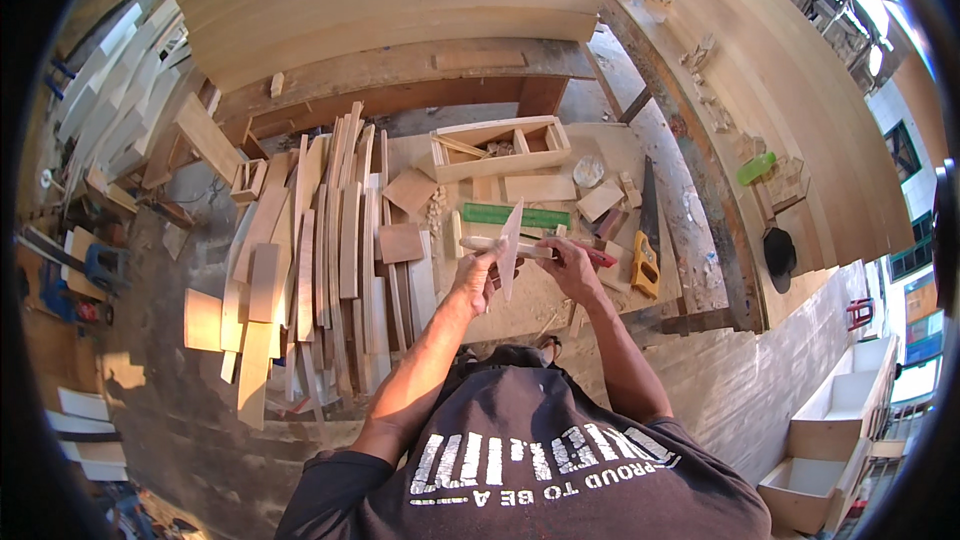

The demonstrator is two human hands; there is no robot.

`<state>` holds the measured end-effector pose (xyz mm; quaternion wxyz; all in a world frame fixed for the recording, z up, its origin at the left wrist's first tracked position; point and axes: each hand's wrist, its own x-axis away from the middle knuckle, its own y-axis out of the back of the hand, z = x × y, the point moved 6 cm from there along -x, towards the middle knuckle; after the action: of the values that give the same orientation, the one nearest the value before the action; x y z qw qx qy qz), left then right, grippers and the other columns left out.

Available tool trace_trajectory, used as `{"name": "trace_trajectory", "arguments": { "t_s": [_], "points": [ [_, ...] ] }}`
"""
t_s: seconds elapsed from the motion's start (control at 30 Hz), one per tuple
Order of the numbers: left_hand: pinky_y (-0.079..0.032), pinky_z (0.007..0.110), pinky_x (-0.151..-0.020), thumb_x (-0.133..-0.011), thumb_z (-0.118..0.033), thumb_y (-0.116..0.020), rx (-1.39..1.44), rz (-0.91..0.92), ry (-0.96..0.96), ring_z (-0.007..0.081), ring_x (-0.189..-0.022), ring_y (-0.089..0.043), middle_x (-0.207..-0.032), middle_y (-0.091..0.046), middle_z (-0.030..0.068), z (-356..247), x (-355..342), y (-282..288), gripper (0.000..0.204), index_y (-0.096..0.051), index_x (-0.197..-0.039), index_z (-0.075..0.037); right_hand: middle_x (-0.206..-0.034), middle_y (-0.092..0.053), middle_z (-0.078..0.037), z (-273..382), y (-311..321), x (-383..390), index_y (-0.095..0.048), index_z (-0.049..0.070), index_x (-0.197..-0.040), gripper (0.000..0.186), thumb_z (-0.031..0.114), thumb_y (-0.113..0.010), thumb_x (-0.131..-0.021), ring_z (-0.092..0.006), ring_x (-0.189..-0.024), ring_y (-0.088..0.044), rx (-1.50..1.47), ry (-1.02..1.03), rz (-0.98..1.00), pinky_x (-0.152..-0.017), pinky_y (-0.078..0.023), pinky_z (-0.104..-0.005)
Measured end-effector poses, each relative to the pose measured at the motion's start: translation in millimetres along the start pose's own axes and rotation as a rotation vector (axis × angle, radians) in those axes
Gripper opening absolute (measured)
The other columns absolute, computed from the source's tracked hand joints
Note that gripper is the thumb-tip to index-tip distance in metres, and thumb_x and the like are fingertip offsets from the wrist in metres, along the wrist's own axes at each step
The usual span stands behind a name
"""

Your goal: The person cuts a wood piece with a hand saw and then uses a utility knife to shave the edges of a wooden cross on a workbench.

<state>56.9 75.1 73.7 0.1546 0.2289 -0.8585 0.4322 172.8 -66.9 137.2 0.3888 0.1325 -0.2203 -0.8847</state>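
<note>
My left hand (482, 278) is closed on a thin pale wooden piece (512, 248) with narrow ends, held above the workbench. A light strip (480, 242) crosses behind it, and I cannot make out whether the two are joined. Just to the right, my right hand (572, 270) is wrapped round a red-handled tool (600, 257); its working end is hidden by the fingers and the wood. Beyond both hands lies a green flat strip (515, 215). A handsaw with a yellow handle (645, 268) rests at the right of the bench.
A compartmented wooden box (462, 170) sits at the bench's far side. Many loose boards (310, 240) are piled on the left. Large stacked panels (400, 0) stand ahead. On the right, a panel bears a green bottle (755, 168) and a black cap (779, 252).
</note>
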Motion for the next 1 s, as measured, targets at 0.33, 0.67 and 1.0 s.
{"name": "trace_trajectory", "arguments": {
  "t_s": [0.33,0.67,1.0],
  "points": [
    [-0.055,0.031,-0.07,-0.082,-0.017,-0.081,-0.084,-0.05,-0.099,0.0183,-0.081,-0.07,-0.09,-0.072,0.0076,2,7,2,0.03,-0.069,-0.106,-0.003,-0.099,-0.066,-0.006,-21,-24,23,-0.062,-0.003,-0.12,0.027,0.005,-0.066,-0.094,-0.0127,-0.088,-0.064,-0.729,-0.245,-0.052,-0.082,-0.054,-0.0276],
    [-0.051,0.028,-0.082,-0.078,-0.007,-0.084,-0.43,0.144,-0.275,0.0138,-0.091,-0.064,-0.104,-0.072,0.0037,-29,31,-8,0.039,-0.07,-0.114,-0.002,-0.106,-0.068,-0.007,2,-19,25,-0.061,-0.002,-0.121,0.026,0.008,-0.064,-0.097,-0.0143,-0.094,-0.065,-0.929,-0.171,-0.061,-0.087,-0.054,-0.0298],
    [-0.05,0.028,-0.089,-0.079,-0.008,-0.083,-0.548,0.159,-0.35,0.013,-0.1,-0.064,-0.108,-0.073,0.0073,-43,45,-24,0.038,-0.069,-0.114,-0.001,-0.098,-0.068,-0.005,5,-25,25,-0.066,-0.001,-0.109,0.019,0.014,-0.067,-0.097,-0.0128,-0.087,-0.064,-0.999,-0.188,-0.01,-0.084,-0.053,-0.0298]
  ]
}}
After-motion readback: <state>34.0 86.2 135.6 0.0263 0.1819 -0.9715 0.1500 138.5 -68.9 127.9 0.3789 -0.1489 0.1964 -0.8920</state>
